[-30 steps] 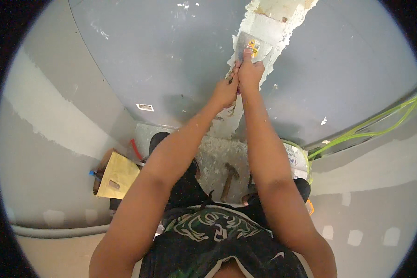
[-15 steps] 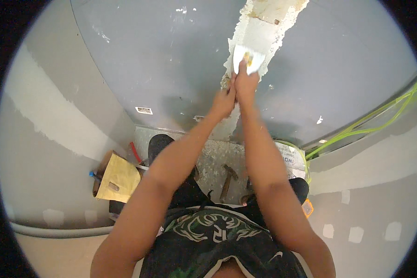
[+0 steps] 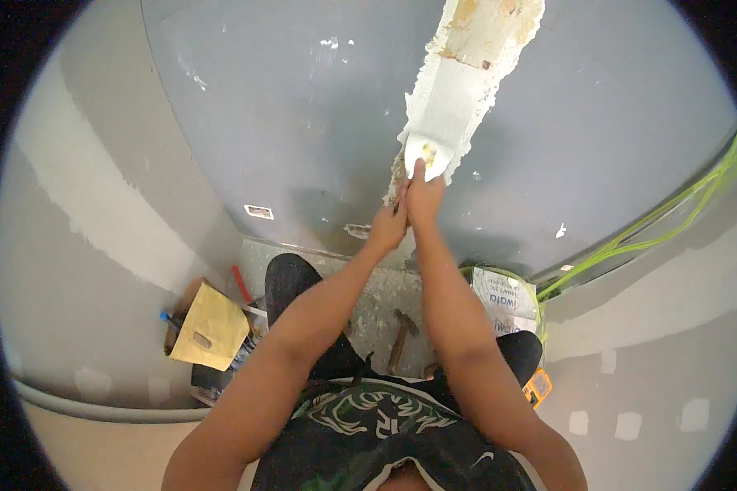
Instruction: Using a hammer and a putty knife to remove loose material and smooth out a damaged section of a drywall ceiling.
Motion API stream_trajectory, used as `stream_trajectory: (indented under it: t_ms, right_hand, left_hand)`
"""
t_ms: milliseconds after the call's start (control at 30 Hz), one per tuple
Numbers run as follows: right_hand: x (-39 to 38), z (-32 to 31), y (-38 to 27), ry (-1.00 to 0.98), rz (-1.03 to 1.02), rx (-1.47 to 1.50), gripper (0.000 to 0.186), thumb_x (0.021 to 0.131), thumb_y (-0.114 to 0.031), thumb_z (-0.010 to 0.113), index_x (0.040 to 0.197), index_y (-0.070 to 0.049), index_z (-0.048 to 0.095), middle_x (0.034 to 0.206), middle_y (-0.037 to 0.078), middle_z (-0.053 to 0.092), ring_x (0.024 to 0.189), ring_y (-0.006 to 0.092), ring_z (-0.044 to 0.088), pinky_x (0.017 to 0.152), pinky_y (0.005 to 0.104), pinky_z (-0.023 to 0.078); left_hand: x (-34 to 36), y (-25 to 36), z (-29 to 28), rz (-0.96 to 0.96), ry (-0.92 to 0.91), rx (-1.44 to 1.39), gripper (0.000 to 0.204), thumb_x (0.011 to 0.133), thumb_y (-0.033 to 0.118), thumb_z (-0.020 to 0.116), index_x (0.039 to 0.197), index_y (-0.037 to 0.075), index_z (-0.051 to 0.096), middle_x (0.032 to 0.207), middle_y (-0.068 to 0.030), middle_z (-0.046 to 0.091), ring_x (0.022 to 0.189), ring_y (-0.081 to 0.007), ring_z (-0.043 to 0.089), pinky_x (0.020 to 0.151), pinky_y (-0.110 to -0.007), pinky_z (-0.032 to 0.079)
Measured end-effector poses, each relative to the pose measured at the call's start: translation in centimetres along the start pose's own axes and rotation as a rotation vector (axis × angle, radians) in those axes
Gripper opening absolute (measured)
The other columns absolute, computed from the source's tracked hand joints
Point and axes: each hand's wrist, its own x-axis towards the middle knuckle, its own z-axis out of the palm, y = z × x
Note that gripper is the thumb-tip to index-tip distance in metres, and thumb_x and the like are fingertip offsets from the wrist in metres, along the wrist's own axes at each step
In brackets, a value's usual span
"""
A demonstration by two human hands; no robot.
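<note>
A white, wide-bladed putty knife (image 3: 427, 154) lies with its blade against the pale, rough-edged strip of filler (image 3: 460, 90) on the grey-blue wall. My right hand (image 3: 425, 196) is closed on it, with the thumb pressed along the blade. Close beside the right hand and slightly lower, my left hand (image 3: 389, 227) has its fingers curled in. A small dark bit shows at those fingers, but what they hold is mostly hidden. Brown, broken patches show along the strip's left edge near my hands.
On the floor between my legs lies a hammer (image 3: 400, 340). A yellow tool pouch (image 3: 211, 327) and a red-handled tool (image 3: 241, 283) are at left. At right are a printed white box (image 3: 499, 296), green cables (image 3: 643, 241) and an orange-edged object (image 3: 538, 386).
Both hands have moved down the wall toward me, drawing the putty knife lower along the filler strip. My view has shifted slightly too.
</note>
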Motion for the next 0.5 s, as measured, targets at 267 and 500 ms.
stream_trajectory:
  t_ms: [267, 500]
  right_hand:
    - [5.5, 2.5, -11.4, -0.070, 0.159, 0.281, 0.031, 0.099, -0.030, 0.061, 0.107, -0.002, 0.048, 0.063, 0.008, 0.055, 0.043, 0.0145, 0.048, 0.037, 0.0304, 0.041]
    - [2.6, -2.8, 1.3, 0.035, -0.051, 0.030, 0.032, 0.098, -0.029, 0.063, 0.104, 0.000, 0.053, 0.060, 0.007, 0.054, 0.043, 0.0146, 0.049, 0.037, 0.0320, 0.040]
  left_hand:
    - [3.7, 11.1, -1.4, 0.650, 0.245, 0.219, 0.077, 0.100, 0.065, 0.034, 0.071, -0.002, 0.058, 0.056, -0.0101, 0.052, 0.045, -0.0210, 0.048, 0.044, -0.040, 0.037]
    - [-2.0, 3.3, 1.6, 0.031, -0.040, 0.016, 0.072, 0.100, 0.060, 0.042, 0.080, -0.006, 0.064, 0.054, -0.0111, 0.054, 0.048, -0.0204, 0.052, 0.050, -0.036, 0.043]
